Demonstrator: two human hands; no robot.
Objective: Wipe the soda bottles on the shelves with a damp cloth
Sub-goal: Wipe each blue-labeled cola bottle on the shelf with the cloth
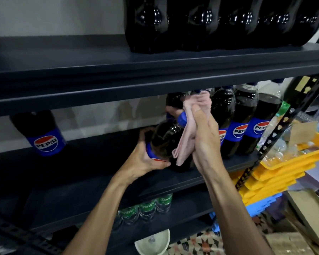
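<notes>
Left grip (145, 161) holds the Pepsi bottle (166, 138), cap tilted up-right; right grip (204, 137) clutches the cloth (186, 142).

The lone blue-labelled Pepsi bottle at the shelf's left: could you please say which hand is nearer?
Left. The left hand grips the tilted dark bottle right of the lone Pepsi bottle; the right hand, with the pink cloth, is farther right.

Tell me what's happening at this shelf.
A person is wiping a Pepsi bottle. The left hand grips it at the label, tilted over the middle shelf, while the right hand holds a pink cloth against its neck and shoulder. More Pepsi bottles stand in a row to the right, a lone bottle stands at the left, and Sprite bottles sit on the level below.
</notes>
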